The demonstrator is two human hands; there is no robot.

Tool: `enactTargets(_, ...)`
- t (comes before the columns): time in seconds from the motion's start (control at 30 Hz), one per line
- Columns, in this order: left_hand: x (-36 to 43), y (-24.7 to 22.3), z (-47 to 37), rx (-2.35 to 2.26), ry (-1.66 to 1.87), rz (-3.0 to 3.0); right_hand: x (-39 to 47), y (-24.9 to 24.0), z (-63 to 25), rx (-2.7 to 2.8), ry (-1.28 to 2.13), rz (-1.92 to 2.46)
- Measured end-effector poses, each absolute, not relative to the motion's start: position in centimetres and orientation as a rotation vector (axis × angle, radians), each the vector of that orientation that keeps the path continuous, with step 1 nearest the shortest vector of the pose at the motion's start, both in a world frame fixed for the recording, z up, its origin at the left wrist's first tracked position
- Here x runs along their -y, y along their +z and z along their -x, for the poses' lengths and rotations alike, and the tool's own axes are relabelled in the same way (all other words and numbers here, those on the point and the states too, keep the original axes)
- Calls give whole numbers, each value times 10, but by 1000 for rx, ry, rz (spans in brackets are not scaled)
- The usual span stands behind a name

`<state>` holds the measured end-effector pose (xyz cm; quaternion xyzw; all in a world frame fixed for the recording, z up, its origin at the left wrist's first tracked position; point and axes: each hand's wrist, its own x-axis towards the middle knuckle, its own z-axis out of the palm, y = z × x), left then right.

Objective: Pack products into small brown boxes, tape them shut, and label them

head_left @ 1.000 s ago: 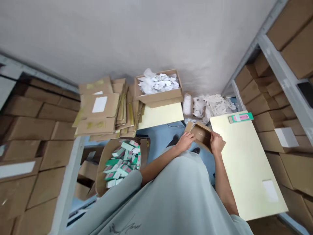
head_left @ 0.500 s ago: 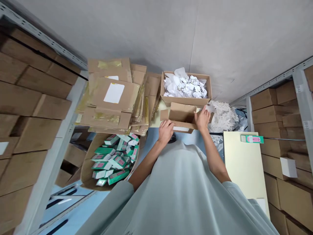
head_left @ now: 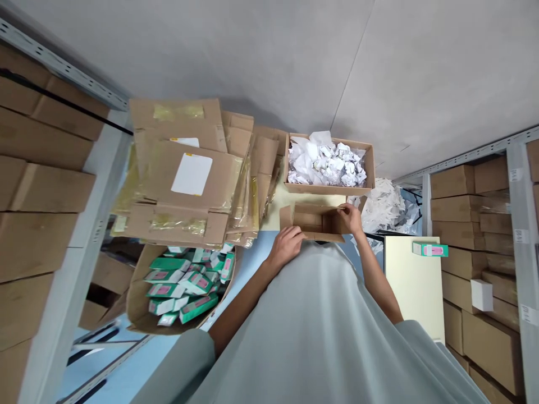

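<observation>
A small brown carton (head_left: 315, 217) stands at the near edge of the cream table (head_left: 275, 220), its top open and its inside bare. My left hand (head_left: 288, 241) grips the carton's near left corner, fingers curled over the edge. At the far right corner, my right hand (head_left: 350, 217) pinches the carton's rim. Just behind it sits a larger box (head_left: 329, 188) filled with crumpled white paper (head_left: 332, 160).
Flattened cartons (head_left: 197, 174) are stacked on the left, above a big box of green-and-white packets (head_left: 197, 280). Shredded paper (head_left: 381, 207) lies at the right. One green packet (head_left: 429, 249) rests on a side table (head_left: 410, 292). Shelves of cartons flank both sides.
The small carton has tipped so its opening faces me more. My right hand has moved from its right flap to the far right corner. The camera view has shifted slightly.
</observation>
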<state>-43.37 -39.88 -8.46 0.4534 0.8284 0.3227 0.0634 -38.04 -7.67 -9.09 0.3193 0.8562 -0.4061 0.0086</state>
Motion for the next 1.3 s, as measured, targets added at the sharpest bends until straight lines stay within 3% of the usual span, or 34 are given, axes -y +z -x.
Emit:
enactTargets(0.2, 366, -86, 443, -2551, 888, -1183, 57, -75, 408, -2744, -1136, -1086)
enactTargets(0.4, 347, -97, 456, -2473, 751, -1088, 53, -46, 413, -2945, -776, -1139)
enactTargets(0.6, 315, -36, 475, -2518, 1111, -969, 64, -8, 458, -3112, -640, -588)
enactTargets(0.8, 280, 16, 514, -2615, 1409, -905, 83, -12, 528, -2949, -449, -572)
enactTargets(1.03, 297, -8, 514, -2646, 1428, -737, 75, 5, 477, -3085, -570, -611)
enactTargets(1.3, 309, -69, 511, -2709, 1005, -810, 79, -3, 368, -2965, -785, -440)
